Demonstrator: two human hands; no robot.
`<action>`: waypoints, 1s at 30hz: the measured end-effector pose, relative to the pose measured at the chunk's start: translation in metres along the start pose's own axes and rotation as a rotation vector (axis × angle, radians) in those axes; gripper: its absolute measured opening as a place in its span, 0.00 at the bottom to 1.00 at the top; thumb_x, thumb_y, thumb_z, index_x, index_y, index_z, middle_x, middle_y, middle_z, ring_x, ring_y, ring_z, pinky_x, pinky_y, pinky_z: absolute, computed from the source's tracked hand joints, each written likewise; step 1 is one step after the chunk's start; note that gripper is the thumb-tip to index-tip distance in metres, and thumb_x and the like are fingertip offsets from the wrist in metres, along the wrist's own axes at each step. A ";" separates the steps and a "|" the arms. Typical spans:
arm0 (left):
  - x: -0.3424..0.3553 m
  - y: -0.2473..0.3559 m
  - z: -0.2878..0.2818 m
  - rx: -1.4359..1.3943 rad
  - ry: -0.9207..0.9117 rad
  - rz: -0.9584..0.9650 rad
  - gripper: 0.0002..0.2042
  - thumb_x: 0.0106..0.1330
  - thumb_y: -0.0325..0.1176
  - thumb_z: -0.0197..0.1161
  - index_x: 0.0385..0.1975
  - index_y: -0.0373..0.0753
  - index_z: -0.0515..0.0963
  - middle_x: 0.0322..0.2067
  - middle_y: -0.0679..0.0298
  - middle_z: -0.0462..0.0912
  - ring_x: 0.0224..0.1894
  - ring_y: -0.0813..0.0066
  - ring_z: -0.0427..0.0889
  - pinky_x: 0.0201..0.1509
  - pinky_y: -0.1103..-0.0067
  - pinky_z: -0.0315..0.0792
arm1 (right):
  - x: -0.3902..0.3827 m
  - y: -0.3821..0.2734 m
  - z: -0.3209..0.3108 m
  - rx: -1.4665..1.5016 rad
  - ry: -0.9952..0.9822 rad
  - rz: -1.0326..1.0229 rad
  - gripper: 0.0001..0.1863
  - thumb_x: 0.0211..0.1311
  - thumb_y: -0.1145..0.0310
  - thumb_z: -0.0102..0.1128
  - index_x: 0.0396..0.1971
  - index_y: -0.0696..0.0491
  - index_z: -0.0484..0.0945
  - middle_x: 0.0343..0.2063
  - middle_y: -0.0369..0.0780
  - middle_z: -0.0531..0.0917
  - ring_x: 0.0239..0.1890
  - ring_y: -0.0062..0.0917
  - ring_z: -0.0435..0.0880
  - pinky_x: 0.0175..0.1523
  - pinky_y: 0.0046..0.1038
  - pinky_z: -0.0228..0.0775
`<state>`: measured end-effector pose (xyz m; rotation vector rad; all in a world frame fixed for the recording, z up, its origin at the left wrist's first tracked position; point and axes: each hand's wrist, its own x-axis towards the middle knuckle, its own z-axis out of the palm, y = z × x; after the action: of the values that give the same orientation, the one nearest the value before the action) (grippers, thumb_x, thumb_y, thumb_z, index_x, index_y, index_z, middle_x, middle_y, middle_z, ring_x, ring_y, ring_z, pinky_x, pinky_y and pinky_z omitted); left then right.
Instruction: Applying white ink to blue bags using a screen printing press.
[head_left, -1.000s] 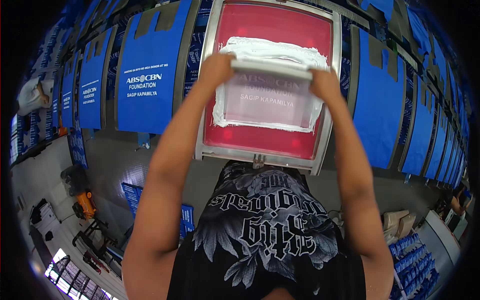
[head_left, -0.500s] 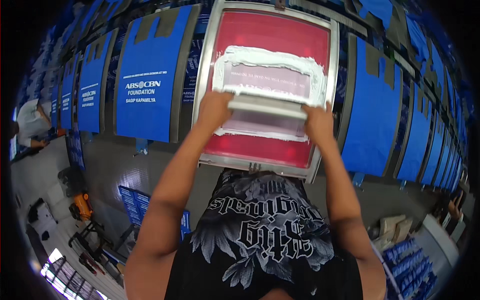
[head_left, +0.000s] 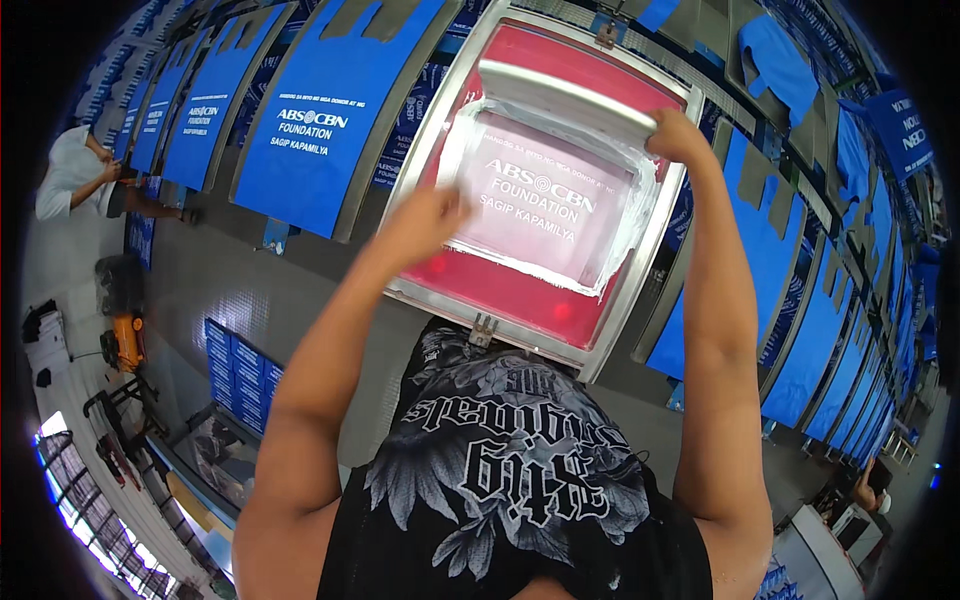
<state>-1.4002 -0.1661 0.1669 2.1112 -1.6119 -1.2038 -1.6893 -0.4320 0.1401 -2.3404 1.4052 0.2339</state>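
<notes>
A silk-screen frame with metal edges and red mesh lies before me, slightly turned. Pale printed lettering shows in its whitish window, ringed by thick white ink. A long pale squeegee rests across the far part of the screen, tilted along the ink. My right hand is closed on the squeegee's right end. My left hand is off the squeegee, above the frame's left side; its fingers are blurred, and nothing can be made out in them.
Blue bags lie flat on boards in a row to the left, with more blue bags to the right. A person in a white shirt is at the far left. An orange machine stands on the floor.
The squeegee has moved from mid-screen to the far part. My left hand has let go of it; my right hand still holds it. The view has turned, tilting the frame.
</notes>
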 end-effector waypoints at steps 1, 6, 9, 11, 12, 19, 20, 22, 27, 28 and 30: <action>-0.028 -0.053 0.044 -0.168 -0.136 0.080 0.15 0.59 0.45 0.61 0.28 0.36 0.79 0.21 0.58 0.79 0.28 0.69 0.79 0.35 0.71 0.72 | 0.009 -0.001 0.009 -0.040 -0.014 -0.030 0.26 0.32 0.72 0.61 0.41 0.53 0.80 0.33 0.49 0.83 0.38 0.40 0.82 0.46 0.32 0.73; -0.103 -0.113 0.168 -0.524 -0.554 -0.207 0.21 0.62 0.51 0.59 0.26 0.34 0.78 0.21 0.65 0.78 0.23 0.79 0.75 0.26 0.80 0.69 | 0.012 -0.039 0.002 -0.057 -0.065 -0.088 0.31 0.31 0.71 0.63 0.46 0.52 0.78 0.38 0.47 0.82 0.43 0.39 0.81 0.50 0.32 0.71; -0.096 -0.115 0.190 -0.836 -0.554 -0.090 0.20 0.65 0.48 0.56 0.26 0.35 0.78 0.18 0.68 0.76 0.18 0.82 0.71 0.23 0.83 0.67 | 0.015 -0.063 0.006 -0.097 -0.030 -0.116 0.29 0.36 0.73 0.57 0.47 0.50 0.77 0.42 0.47 0.81 0.47 0.39 0.79 0.52 0.32 0.70; -0.098 -0.100 0.172 -0.720 -0.586 -0.165 0.19 0.67 0.47 0.54 0.25 0.36 0.78 0.17 0.69 0.74 0.16 0.84 0.70 0.22 0.86 0.66 | 0.014 -0.068 0.016 -0.088 0.106 -0.049 0.27 0.38 0.72 0.55 0.47 0.50 0.78 0.43 0.47 0.81 0.47 0.39 0.78 0.54 0.33 0.69; -0.102 -0.090 0.164 -0.707 -0.592 -0.186 0.19 0.68 0.46 0.53 0.25 0.36 0.78 0.16 0.69 0.74 0.17 0.84 0.69 0.22 0.86 0.65 | 0.005 -0.064 0.016 -0.066 0.113 -0.032 0.26 0.39 0.72 0.53 0.46 0.48 0.78 0.42 0.46 0.81 0.47 0.40 0.78 0.53 0.33 0.69; -0.115 -0.072 0.148 -0.781 -0.556 -0.081 0.21 0.68 0.47 0.53 0.23 0.34 0.77 0.15 0.69 0.74 0.16 0.85 0.70 0.20 0.87 0.64 | -0.152 -0.137 0.072 -0.091 0.139 -0.063 0.25 0.40 0.77 0.55 0.45 0.47 0.78 0.39 0.43 0.82 0.43 0.36 0.79 0.50 0.36 0.69; -0.116 -0.074 0.150 -0.790 -0.529 -0.093 0.21 0.67 0.48 0.53 0.22 0.35 0.77 0.15 0.69 0.74 0.16 0.84 0.70 0.19 0.86 0.64 | -0.190 -0.163 0.081 -0.064 0.153 -0.018 0.21 0.41 0.78 0.53 0.40 0.49 0.79 0.34 0.41 0.82 0.40 0.35 0.79 0.48 0.36 0.67; -0.112 -0.072 0.152 -0.774 -0.539 -0.098 0.22 0.67 0.48 0.53 0.22 0.35 0.77 0.15 0.68 0.74 0.16 0.84 0.70 0.19 0.86 0.64 | -0.241 -0.181 0.104 -0.035 0.119 -0.033 0.22 0.41 0.80 0.54 0.42 0.52 0.77 0.35 0.42 0.80 0.41 0.39 0.76 0.47 0.38 0.67; -0.102 -0.080 0.169 -0.628 -0.471 -0.200 0.23 0.66 0.51 0.53 0.20 0.35 0.77 0.13 0.67 0.74 0.15 0.82 0.70 0.18 0.84 0.64 | -0.250 -0.165 0.123 -0.013 0.237 -0.124 0.24 0.40 0.76 0.60 0.44 0.54 0.75 0.36 0.41 0.80 0.42 0.35 0.76 0.51 0.35 0.63; -0.102 -0.081 0.170 -0.524 -0.448 -0.226 0.24 0.65 0.52 0.54 0.19 0.35 0.76 0.12 0.67 0.73 0.14 0.82 0.70 0.18 0.83 0.64 | -0.245 -0.157 0.117 -0.027 0.297 -0.113 0.24 0.40 0.74 0.62 0.44 0.54 0.75 0.35 0.41 0.81 0.41 0.35 0.76 0.51 0.36 0.63; -0.106 -0.075 0.167 -0.434 -0.398 -0.285 0.26 0.64 0.55 0.54 0.18 0.35 0.76 0.10 0.66 0.72 0.14 0.79 0.71 0.18 0.82 0.64 | -0.241 -0.133 0.110 -0.045 0.327 -0.094 0.25 0.39 0.67 0.66 0.44 0.52 0.76 0.35 0.40 0.82 0.42 0.35 0.77 0.54 0.39 0.61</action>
<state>-1.4735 0.0037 0.0637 1.9394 -1.0493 -1.9622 -1.6820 -0.1360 0.1561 -2.5616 1.4382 -0.1535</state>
